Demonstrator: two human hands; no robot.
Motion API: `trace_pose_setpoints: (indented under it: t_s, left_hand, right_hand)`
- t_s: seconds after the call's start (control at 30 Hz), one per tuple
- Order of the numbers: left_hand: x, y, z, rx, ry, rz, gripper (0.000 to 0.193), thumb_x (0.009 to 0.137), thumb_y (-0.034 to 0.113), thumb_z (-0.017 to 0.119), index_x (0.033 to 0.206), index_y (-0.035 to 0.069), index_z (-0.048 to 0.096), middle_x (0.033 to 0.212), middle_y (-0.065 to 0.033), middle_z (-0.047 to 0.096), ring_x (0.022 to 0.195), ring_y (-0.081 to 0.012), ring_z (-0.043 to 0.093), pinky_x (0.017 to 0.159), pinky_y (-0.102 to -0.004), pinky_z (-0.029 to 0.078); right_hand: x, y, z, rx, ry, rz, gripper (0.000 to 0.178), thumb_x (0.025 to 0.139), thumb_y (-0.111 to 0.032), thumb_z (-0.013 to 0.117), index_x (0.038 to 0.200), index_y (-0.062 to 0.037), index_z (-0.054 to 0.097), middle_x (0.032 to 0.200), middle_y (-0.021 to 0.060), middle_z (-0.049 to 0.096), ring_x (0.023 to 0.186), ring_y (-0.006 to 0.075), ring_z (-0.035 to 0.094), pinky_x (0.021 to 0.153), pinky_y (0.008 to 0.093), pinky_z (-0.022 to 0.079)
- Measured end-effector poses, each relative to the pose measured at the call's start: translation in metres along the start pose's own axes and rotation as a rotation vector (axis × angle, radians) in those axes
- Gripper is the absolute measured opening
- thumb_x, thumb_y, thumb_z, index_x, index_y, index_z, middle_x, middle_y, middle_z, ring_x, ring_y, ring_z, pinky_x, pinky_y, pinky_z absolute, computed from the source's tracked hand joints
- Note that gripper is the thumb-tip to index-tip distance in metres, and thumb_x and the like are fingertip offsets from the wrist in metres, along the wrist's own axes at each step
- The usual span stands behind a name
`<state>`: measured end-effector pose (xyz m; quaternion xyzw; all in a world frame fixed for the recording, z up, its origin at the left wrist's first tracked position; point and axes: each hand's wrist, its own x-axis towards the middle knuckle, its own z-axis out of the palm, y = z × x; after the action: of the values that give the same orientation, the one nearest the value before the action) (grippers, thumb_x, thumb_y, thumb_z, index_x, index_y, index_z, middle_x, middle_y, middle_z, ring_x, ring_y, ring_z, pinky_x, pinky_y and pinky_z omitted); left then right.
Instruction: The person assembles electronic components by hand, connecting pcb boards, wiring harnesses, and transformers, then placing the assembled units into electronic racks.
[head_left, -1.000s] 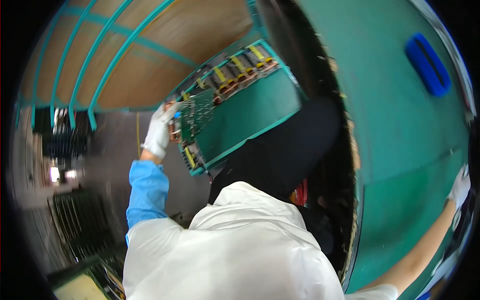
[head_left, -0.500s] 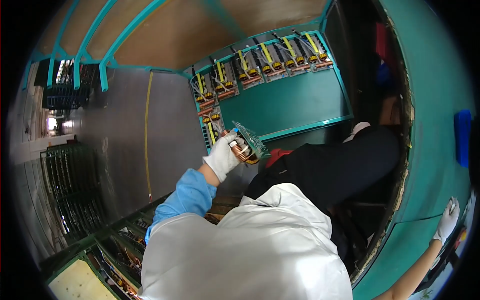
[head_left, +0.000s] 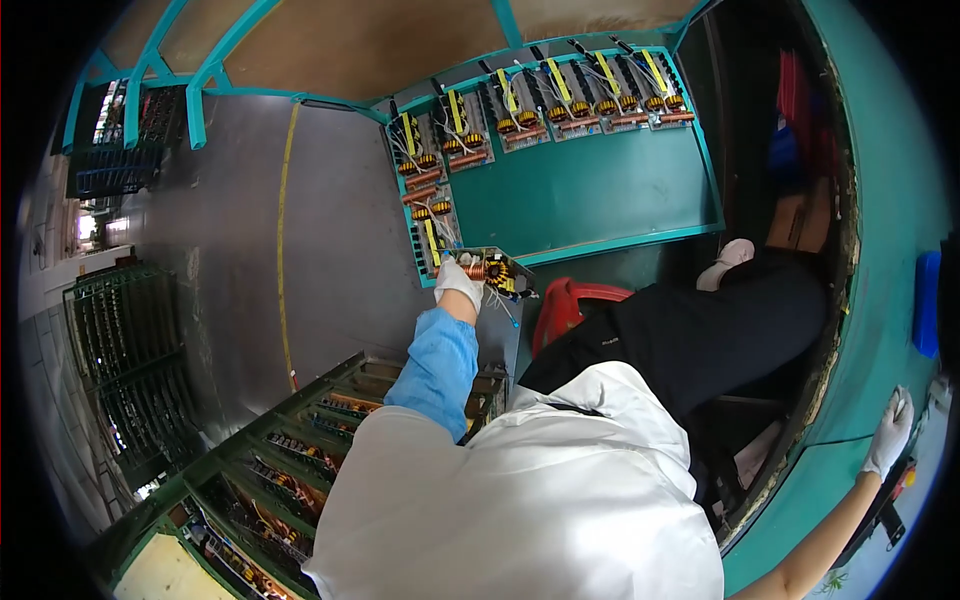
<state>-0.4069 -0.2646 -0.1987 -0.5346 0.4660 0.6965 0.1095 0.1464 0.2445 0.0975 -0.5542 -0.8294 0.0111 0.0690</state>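
Note:
A circuit board (head_left: 511, 279) with a copper coil and black-and-yellow ring coils is in my left hand (head_left: 460, 277), white-gloved and closed on its coil end. The board is tilted, with loose wires hanging below it. It is held beside the near left corner of a teal-framed tray (head_left: 600, 198). Similar boards (head_left: 520, 110) stand in a row along the tray's far side and down its left side. Far to the right, my gloved right hand (head_left: 888, 435) rests at the edge of a green bench top, fingers stretched out and nothing visible in them.
A dark green rack (head_left: 180, 490) holding several boards stands at lower left. Beside my leg is a red stool (head_left: 562, 312). A blue bin (head_left: 928, 303) lies on the green bench top (head_left: 875, 200). Another rack (head_left: 120, 350) stands farther left, past a yellow floor line (head_left: 284, 220).
My left hand has moved slightly right with the board, which has turned so its coils face up. The view has shifted, showing more of the rack and the red stool. My right hand stays put.

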Motion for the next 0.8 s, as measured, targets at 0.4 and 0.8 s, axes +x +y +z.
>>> trace_pose_setpoints:
  t_s: [0.4, 0.8]
  left_hand:
    - [0.055, 0.019, 0.106, 1.878, -0.293, 0.112, 0.037, 0.100, 0.032, 0.037, 0.126, 0.011, 0.053, 0.133, -0.0085, 0.052, 0.123, -0.0252, 0.047, 0.103, -0.0399, 0.035]
    - [0.114, -0.031, 0.096, 1.027, 0.037, 0.369, 0.049, 0.088, 0.044, 0.052, 0.109, 0.000, 0.057, 0.117, -0.0246, 0.059, 0.106, -0.0392, 0.059, 0.089, -0.0424, 0.047]
  right_hand:
    - [-0.049, 0.005, -0.032, -0.167, -0.082, 0.134, 0.035, 0.096, -0.023, 0.051, 0.118, 0.0045, 0.056, 0.117, 0.0165, 0.061, 0.108, 0.0250, 0.058, 0.096, 0.0315, 0.042]
    - [-0.102, -0.020, 0.004, -0.269, -0.247, 0.310, 0.037, 0.095, -0.026, 0.053, 0.118, 0.0025, 0.056, 0.114, 0.0206, 0.061, 0.107, 0.0288, 0.058, 0.092, 0.0338, 0.043]
